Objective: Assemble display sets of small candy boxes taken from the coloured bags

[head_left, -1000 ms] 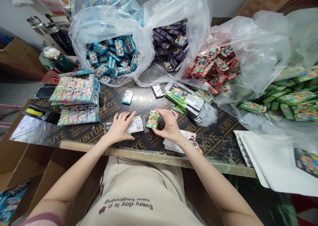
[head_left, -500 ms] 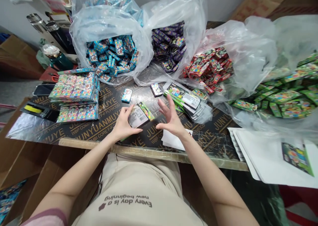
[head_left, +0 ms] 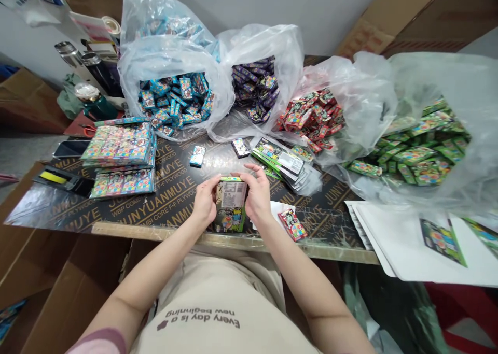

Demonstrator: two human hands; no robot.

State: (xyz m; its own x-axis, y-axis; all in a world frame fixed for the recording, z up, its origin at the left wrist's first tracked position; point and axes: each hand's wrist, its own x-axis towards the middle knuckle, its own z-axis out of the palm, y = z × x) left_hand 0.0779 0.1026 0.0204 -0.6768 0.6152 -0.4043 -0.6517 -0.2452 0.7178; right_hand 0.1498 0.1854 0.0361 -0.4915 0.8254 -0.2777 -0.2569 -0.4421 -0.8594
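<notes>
Between my two hands, a green-and-black printed box [head_left: 230,209] stands tilted near the table's front edge. My left hand [head_left: 205,199] grips its left side, thumb and fingers at the top corner. My right hand [head_left: 257,192] has its thumb and palm against the right side, with some fingers raised. Just beyond the hands lie a small blue packet [head_left: 197,156] and a small dark purple packet [head_left: 240,147]. To the right of my right hand, a red packet [head_left: 292,224] rests partly on white paper [head_left: 275,209].
Plastic bags of blue [head_left: 177,102], purple [head_left: 254,87], red [head_left: 313,116] and green packets [head_left: 420,149] line the back. Wrapped packs [head_left: 119,144] are stacked left, near a stapler [head_left: 62,180]. Flattened printed boxes [head_left: 280,159] lie behind my right hand; white sheets [head_left: 392,240] overhang the right edge.
My right hand has moved left and down onto the box, which now stands between both hands. The red packet by the white paper has come into view. The camera view has shifted slightly.
</notes>
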